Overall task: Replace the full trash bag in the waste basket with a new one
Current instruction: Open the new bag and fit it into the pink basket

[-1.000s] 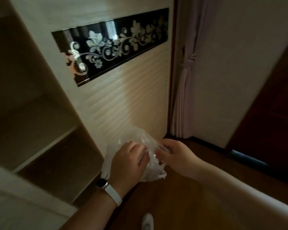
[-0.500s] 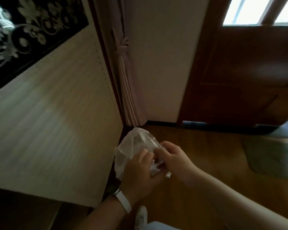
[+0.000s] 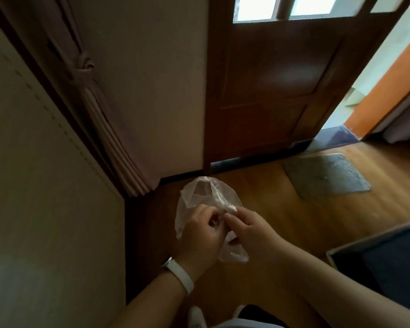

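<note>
The left hand (image 3: 200,235) and right hand (image 3: 251,230) pinch a clear plastic bag (image 3: 206,192) at its crumpled middle, fingers curled, above the wooden floor (image 3: 270,204). Its long axis runs away from the person, puffed end toward the brown door (image 3: 270,79).

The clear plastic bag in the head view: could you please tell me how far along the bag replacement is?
Done: nothing I can confirm; no waste basket or full bag is in view. In hand: the left hand and right hand both pinch the clear plastic bag at its bunched edge, apparently to open it, above the wooden floor. Left: opening it and lining the basket.
</note>
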`<state>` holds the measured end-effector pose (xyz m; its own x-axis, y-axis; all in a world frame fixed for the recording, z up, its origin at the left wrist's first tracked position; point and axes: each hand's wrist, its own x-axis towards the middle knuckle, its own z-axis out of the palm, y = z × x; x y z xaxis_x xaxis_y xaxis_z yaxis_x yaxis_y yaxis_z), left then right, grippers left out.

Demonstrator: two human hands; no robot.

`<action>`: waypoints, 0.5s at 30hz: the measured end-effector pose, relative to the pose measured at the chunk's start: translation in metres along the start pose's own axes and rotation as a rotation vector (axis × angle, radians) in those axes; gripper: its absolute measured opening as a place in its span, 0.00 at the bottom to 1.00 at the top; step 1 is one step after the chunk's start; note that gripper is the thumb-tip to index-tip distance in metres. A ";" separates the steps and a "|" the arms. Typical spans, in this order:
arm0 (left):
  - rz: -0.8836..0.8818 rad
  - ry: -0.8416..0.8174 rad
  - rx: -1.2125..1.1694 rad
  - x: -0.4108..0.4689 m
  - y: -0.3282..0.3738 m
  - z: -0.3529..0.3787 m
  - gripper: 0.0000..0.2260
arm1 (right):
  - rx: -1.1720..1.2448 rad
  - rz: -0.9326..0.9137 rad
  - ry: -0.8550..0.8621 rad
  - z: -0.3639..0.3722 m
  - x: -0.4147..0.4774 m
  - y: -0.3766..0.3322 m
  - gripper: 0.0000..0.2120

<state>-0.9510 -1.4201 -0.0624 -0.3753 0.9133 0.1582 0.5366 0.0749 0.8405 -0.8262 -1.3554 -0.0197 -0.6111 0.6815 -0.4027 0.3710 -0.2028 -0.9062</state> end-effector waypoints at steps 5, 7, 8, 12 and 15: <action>-0.155 -0.101 -0.196 0.035 0.005 0.017 0.05 | -0.040 0.004 0.259 -0.042 0.010 0.012 0.06; -0.184 -0.120 -0.223 0.051 0.008 0.025 0.06 | -0.025 0.018 0.339 -0.063 0.016 0.018 0.05; -0.193 -0.125 -0.219 0.060 0.009 0.029 0.06 | -0.012 0.024 0.373 -0.075 0.020 0.021 0.06; -0.230 -0.123 -0.176 0.100 0.016 0.056 0.06 | -0.003 0.010 0.428 -0.129 0.039 0.032 0.07; -0.230 -0.117 -0.168 0.131 0.031 0.082 0.06 | -0.004 -0.031 0.406 -0.175 0.053 0.040 0.06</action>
<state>-0.9215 -1.2647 -0.0585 -0.3776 0.9207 -0.0989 0.3116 0.2270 0.9227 -0.7215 -1.2044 -0.0548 -0.2964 0.9098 -0.2906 0.3595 -0.1756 -0.9165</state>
